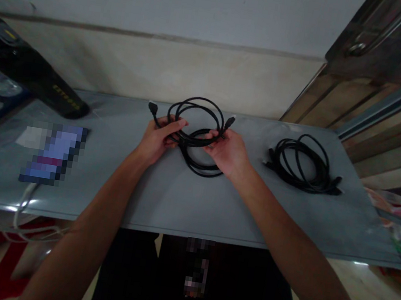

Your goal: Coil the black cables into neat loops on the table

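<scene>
A coiled black cable (203, 101) is held up over the middle of the grey table (191, 209), with a plug at each end. My left hand (158, 138) is closed on the left side of the coil, thumb on top, and one plug sticks out above it. On the coil's right side, my right hand (228, 152) grips the loops with its fingers, and the other plug points up beside them. Lower loops of black cable hang or lie under the hands; whether they rest on the table I cannot tell. To the right lies a second coiled black cable (301, 163), untouched.
At the left lie a blurred phone-like device (57, 153) with a white cord (20, 207) running off the front edge, and a black cylindrical object (44, 77) with yellow lettering. A wall (212, 76) stands behind the table. Plastic bags (397, 206) are past the right edge.
</scene>
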Available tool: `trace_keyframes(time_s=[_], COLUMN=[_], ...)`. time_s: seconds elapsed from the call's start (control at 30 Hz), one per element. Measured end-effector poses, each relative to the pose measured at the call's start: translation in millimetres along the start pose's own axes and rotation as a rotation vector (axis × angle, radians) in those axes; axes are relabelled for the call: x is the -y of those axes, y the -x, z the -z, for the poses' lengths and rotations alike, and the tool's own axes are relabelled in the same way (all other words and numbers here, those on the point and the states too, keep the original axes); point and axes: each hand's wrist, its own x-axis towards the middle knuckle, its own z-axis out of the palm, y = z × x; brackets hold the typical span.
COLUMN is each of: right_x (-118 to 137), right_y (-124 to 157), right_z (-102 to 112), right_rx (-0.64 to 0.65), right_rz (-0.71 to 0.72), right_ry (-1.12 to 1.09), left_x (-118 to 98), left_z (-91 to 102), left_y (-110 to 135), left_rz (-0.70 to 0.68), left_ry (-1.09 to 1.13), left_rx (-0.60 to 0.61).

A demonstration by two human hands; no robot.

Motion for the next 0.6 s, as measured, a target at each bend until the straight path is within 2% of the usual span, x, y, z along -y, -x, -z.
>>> trace_keyframes(time_s=[0.13, 0.23, 0.37, 0.5, 0.6], right_x=[12.0, 17.1, 21.9, 28.6, 34.4], right_y=[6.0, 14.3, 22.0, 15.5, 6.8], right_z=[-9.6, -19.8, -29.9, -19.4, 0.6], right_rx=[-0.049, -0.052, -0.065, -0.066, -0.151], right_rz=[0.019, 0.004, 0.079, 0.243, 0.389], right_ry=[-0.084, -0.064, 0.054, 0.294, 0.563], left_x=[-2.6, -7.8, -12.6, -9.7, -3.6], left_z=[-1.1, -0.6, -0.3, -2.7, -5.4], left_y=[2.3, 6.1, 8.8, 7.1, 6.3], left_rz=[0.051, 0.124, 0.225, 0.254, 0.21], left_ry=[-0.001, 0.012, 0.006, -0.042, -0.128], left_rx=[0.039, 0.116, 0.157, 0.115, 0.089])
